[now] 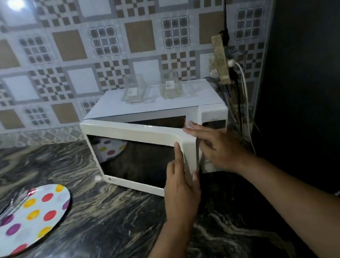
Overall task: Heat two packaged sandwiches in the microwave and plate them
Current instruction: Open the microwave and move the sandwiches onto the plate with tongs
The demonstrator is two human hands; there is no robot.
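plate (25,220) left of microwave (153,118), two containers (135,90) on top

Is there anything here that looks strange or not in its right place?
Yes. Two clear plastic packages sit on top of the microwave, not inside it, while both hands are at the edge of its half-open door. Nothing looks spilled or broken.
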